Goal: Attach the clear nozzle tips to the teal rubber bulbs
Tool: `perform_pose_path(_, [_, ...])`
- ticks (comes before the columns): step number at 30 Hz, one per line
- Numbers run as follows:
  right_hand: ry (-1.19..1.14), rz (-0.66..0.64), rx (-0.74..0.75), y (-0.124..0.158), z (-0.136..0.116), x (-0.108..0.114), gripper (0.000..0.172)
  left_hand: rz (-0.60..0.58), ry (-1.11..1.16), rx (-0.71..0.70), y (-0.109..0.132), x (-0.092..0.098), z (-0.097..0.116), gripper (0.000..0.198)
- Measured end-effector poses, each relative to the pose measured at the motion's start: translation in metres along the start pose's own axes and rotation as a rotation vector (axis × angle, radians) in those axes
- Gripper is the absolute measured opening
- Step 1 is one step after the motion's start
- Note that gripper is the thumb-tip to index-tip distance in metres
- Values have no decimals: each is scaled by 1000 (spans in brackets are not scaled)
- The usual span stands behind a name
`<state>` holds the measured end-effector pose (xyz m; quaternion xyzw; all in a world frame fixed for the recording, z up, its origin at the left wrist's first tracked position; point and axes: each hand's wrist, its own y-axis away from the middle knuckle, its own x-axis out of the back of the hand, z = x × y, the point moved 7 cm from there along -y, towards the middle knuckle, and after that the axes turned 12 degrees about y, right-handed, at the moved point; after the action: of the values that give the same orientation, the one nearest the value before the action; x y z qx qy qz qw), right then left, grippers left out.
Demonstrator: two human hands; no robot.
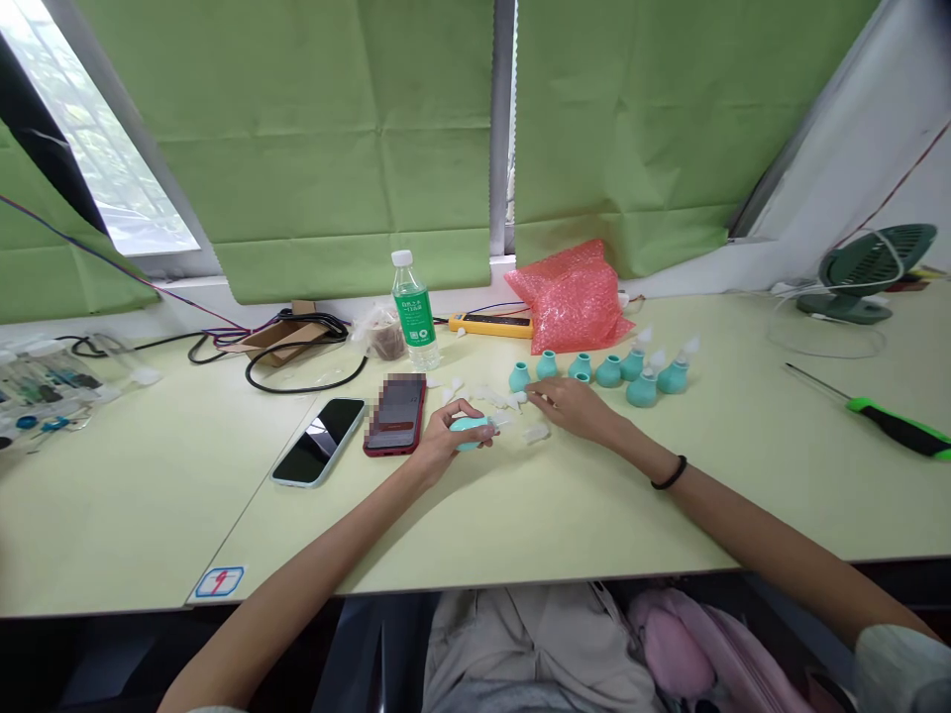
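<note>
My left hand is closed around a teal squeeze bulb, which lies on its side in the fingers. A clear nozzle points right from the bulb's neck. My right hand reaches over the table with its fingertips pinched at a small white plastic piece. More small white pieces lie scattered between and behind the hands. A clear plastic cap rests just below my right hand. Behind it stand several teal bulbs; some have open necks, and others carry clear nozzles.
Two phones, one dark red and one pale-edged, lie left of my left hand. Behind are a water bottle, a yellow tool and a red bubble-wrap bag. A screwdriver and green fan are at right.
</note>
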<state>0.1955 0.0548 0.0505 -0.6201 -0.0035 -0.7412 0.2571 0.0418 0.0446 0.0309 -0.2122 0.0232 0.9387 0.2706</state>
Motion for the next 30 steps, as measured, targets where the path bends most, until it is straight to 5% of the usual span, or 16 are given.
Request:
perform_pose_path(10, [18,-135,-73,-26,-15,-29,27,68,51,118,-5,10,-13,27])
perform_pose_path(16, [-564,46,-36,-12,-8,-7,25,137,58,92,-4,15,-13,21])
perform_pose_path(20, [-974,28,5,5,-10,14,27,169,31,97,-5,17,-13,23])
perform_pose_path(30, [-1015,-1,123,13,-22,31,27,172,-20,101,-1,13,-10,20])
